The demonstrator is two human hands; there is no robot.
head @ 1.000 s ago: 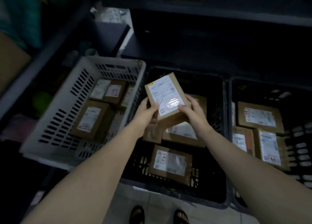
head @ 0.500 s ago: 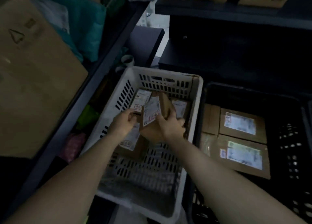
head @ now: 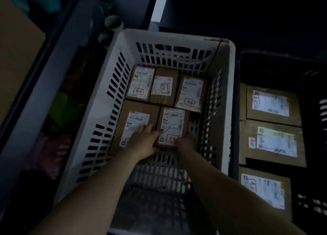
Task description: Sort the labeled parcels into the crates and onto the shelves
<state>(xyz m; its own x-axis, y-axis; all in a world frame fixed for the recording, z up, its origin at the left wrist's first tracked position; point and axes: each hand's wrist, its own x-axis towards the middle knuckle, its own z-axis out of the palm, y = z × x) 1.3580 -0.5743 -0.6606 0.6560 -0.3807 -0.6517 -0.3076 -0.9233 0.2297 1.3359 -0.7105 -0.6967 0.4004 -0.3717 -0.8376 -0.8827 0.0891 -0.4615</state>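
Parcel [head: 172, 126] lies label-up in white crate [head: 230, 111], right btw the hands. R hand [head: 184, 144] pinches its near R corner, thumb on the label. L hand [head: 143, 142] sits at its L edge, fingers spread over the bigger box [head: 134, 121] just L of it; can't tell if L actually grips. Three more boxes [head: 163, 88] in a row just beyond the hands. Black crate [head: 276, 65] w/ labelled boxes [head: 270, 103] well R of R hand.

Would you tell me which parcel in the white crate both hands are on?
The near-right parcel, its label scribbled in pen: left hand and right hand hold its near end.
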